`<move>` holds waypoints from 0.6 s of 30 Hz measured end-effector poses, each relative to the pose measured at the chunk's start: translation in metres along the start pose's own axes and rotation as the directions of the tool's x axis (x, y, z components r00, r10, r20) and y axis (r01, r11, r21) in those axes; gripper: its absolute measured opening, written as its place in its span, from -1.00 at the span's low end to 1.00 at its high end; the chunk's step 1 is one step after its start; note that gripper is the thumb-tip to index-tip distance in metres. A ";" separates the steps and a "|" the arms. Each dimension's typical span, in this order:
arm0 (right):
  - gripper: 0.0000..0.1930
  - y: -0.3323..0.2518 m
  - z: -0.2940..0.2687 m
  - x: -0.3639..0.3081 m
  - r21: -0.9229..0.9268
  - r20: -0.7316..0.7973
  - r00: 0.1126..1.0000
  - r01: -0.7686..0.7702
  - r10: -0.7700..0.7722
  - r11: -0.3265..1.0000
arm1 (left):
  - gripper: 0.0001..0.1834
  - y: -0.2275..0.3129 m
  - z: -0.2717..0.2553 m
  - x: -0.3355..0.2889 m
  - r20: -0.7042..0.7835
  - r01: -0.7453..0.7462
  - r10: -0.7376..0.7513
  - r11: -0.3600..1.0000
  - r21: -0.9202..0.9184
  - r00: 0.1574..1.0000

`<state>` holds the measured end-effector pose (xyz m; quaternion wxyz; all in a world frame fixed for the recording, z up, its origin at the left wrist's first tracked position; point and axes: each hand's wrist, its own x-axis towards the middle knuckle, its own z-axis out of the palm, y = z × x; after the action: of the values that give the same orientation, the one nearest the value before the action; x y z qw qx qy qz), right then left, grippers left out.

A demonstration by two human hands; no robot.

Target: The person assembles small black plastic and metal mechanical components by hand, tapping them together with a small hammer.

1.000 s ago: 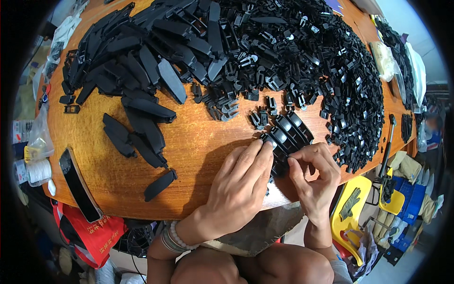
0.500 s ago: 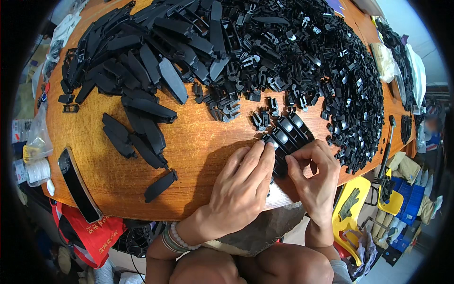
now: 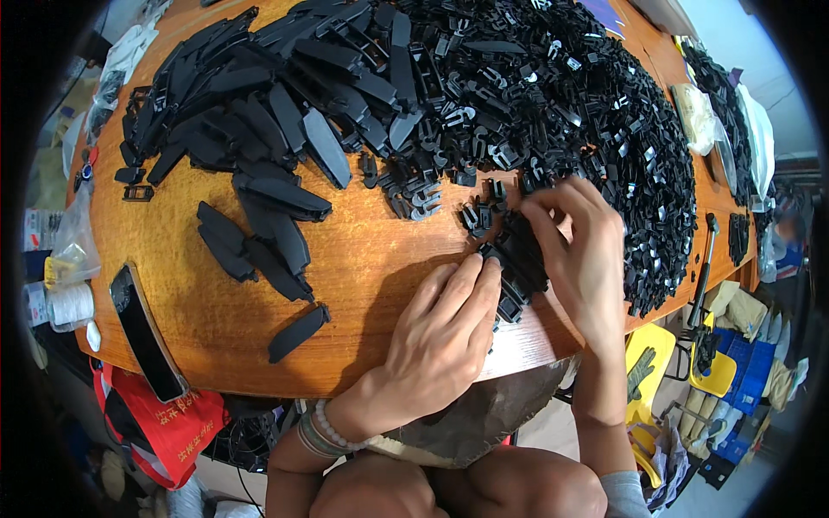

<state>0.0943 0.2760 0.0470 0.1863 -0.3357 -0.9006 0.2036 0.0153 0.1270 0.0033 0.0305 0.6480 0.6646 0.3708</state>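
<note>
A black slatted plastic part (image 3: 516, 263) lies near the table's front edge, between my two hands. My left hand (image 3: 442, 332) rests beside it, fingers stretched out and their tips touching its left edge. Over the far right end of the part, my right hand (image 3: 580, 250) has its thumb and fingertips brought together in a pinch. Those fingertips are by the loose black clips (image 3: 477, 216), and whatever they hold is hidden. The right fingers also cover some of the slatted part.
Behind my hands spreads a large heap of small black clips (image 3: 639, 190). Long black blade-shaped pieces (image 3: 324, 147) are piled at the far left, with several nearer ones. A phone (image 3: 147, 332) lies at the left edge. A yellow chair (image 3: 652, 354) stands right.
My right hand has moved away from me, from the near right side of the slatted part to the loose clips at its far end. The left hand stays against the part.
</note>
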 end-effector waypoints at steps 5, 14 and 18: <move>-0.88 0.000 0.024 0.023 -0.055 0.056 0.996 0.077 -0.074 0.995 | -0.60 -0.004 0.002 0.000 -0.001 -0.009 0.009 1.000 0.003 1.000; -0.84 -0.007 -0.002 0.010 0.358 -0.011 0.994 -0.098 0.109 0.929 | -0.59 -0.003 0.002 0.000 0.001 -0.013 0.013 1.000 0.018 1.000; -0.83 0.015 -0.008 -0.031 0.571 -0.043 0.984 -0.118 0.173 0.812 | -0.60 -0.003 0.004 -0.002 -0.007 -0.003 0.003 1.000 0.019 1.000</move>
<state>0.1280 0.2668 0.0402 0.3032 -0.3424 -0.7615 0.4593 0.0153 0.1269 -0.0020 0.0215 0.6478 0.6673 0.3669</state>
